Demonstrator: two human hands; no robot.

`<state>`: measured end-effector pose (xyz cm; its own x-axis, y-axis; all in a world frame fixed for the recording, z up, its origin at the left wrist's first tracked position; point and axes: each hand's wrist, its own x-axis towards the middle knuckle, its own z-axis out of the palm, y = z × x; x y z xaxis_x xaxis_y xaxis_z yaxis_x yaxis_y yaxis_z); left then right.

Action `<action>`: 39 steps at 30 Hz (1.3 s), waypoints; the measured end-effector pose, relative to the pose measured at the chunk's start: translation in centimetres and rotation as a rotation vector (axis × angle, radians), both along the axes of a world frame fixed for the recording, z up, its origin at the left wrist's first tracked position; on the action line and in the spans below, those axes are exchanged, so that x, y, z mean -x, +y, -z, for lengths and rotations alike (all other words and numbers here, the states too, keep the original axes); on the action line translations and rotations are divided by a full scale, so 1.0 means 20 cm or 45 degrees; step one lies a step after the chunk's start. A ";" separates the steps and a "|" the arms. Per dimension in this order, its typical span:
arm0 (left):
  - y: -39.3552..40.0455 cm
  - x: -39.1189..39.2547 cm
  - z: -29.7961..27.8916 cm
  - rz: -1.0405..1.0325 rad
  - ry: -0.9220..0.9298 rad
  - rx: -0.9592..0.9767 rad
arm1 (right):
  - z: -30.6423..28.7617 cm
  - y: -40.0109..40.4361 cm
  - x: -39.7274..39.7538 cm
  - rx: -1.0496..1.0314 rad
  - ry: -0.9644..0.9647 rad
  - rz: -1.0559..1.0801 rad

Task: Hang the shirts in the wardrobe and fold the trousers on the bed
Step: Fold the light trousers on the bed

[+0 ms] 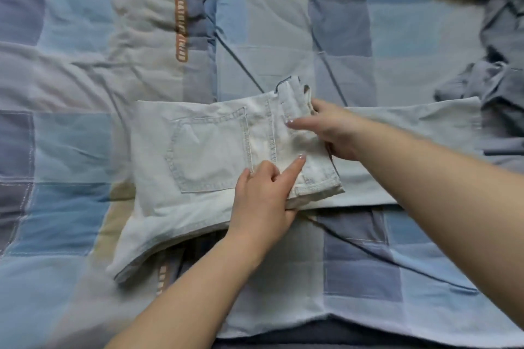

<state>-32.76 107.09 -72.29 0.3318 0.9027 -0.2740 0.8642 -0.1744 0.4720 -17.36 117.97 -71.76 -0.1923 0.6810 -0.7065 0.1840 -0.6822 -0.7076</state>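
Now the pale trousers [204, 156] lie folded at the centre of the frame on the checked bed [71, 65], back pocket up. The left hand [263, 195] pinches the near edge of the fold, index finger extended; the right hand [331, 130] grips the waistband end. Crumpled grey clothes [493, 71] sit at upper right.

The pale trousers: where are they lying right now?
In the head view, the pale trousers lie centre on the checked quilt, under both hands, with crumpled grey clothing to their right.
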 end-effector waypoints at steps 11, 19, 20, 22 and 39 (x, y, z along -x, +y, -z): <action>-0.09 -0.86 0.17 0.146 0.058 0.015 | 0.16 -0.20 -0.89 -0.385 -0.423 0.217; -0.16 -1.51 0.22 0.212 -0.048 0.003 | 0.19 -0.32 -1.60 -0.280 -0.486 0.315; -0.16 -1.56 0.23 0.210 -0.050 0.002 | 0.20 -0.33 -1.65 -0.274 -0.475 0.315; -0.19 -1.65 0.25 0.212 -0.060 0.006 | 0.22 -0.34 -1.73 -0.288 -0.479 0.296; -0.68 -0.64 0.44 -1.432 -0.401 0.467 | 0.38 -0.89 -0.97 -0.437 -0.559 -0.394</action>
<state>-20.06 93.50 -81.04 -0.4854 0.6154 -0.6211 0.2867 0.7831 0.5519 1.96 100.13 -79.39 -0.1586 0.8418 -0.5159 0.6587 -0.2990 -0.6904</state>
